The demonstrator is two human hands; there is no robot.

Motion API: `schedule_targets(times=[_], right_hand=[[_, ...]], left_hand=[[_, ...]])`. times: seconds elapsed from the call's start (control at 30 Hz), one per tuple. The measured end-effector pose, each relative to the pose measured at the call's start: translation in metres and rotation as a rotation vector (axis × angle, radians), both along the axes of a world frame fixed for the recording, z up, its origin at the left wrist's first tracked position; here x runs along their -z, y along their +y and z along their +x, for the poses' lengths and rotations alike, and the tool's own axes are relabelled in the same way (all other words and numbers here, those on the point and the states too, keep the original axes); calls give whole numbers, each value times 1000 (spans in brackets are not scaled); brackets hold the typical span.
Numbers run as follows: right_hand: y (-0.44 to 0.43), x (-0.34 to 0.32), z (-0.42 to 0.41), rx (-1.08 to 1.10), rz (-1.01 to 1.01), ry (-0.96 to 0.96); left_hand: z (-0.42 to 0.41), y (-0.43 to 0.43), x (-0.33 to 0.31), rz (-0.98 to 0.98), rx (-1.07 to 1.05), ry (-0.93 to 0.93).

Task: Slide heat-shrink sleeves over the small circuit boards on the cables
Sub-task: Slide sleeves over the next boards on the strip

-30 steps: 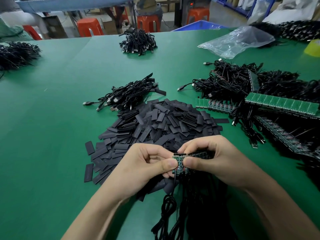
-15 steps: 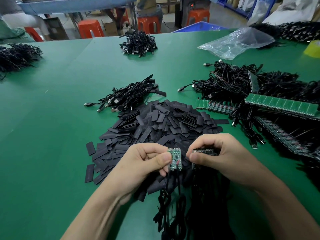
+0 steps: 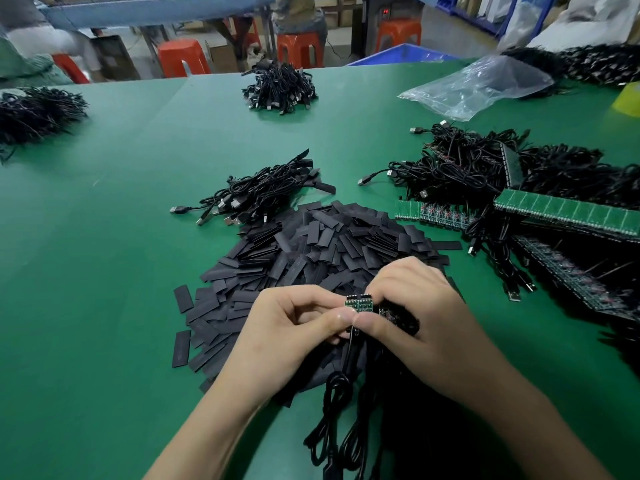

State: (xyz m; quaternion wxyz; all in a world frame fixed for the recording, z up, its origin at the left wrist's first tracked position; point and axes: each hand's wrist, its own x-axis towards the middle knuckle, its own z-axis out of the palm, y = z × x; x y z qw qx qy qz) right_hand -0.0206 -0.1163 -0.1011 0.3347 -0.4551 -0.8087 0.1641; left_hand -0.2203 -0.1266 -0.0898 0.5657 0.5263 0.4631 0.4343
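Low in the middle of the head view, my left hand (image 3: 294,327) and my right hand (image 3: 412,310) meet thumb to thumb. Both pinch a small green circuit board strip (image 3: 360,303) between thumb and fingers. More dark boards (image 3: 394,315) sit under my right fingers. Black cables (image 3: 339,403) hang from the boards toward me. Just behind the hands lies a big pile of flat black heat-shrink sleeves (image 3: 311,251) on the green table (image 3: 104,271).
A bundle of sleeved USB cables (image 3: 263,195) lies behind the sleeve pile. To the right are tangled cables (image 3: 460,168) and long green board panels (image 3: 568,213). A clear plastic bag (image 3: 478,84) and more cable heaps (image 3: 277,88) sit farther back.
Half a second ago my hands were apart, the left holding one separated board. Now they have come back together and both pinch the boards.
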Motion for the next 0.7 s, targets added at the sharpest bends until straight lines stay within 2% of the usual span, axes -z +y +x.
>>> schedule_targets(times=[0.13, 0.3, 0.5, 0.7], right_hand=[[-1, -4, -1, -62, -105, 196], [-2, -4, -3, -81, -135, 238], [-2, -2, -2, -191, -281, 407], [-2, 0, -7, -240, -362, 548]], left_hand=[[0, 0, -1, 15, 22, -16], [3, -3, -2, 18, 2, -11], [6, -3, -6, 70, 47, -72], [5, -3, -1, -52, 80, -194]])
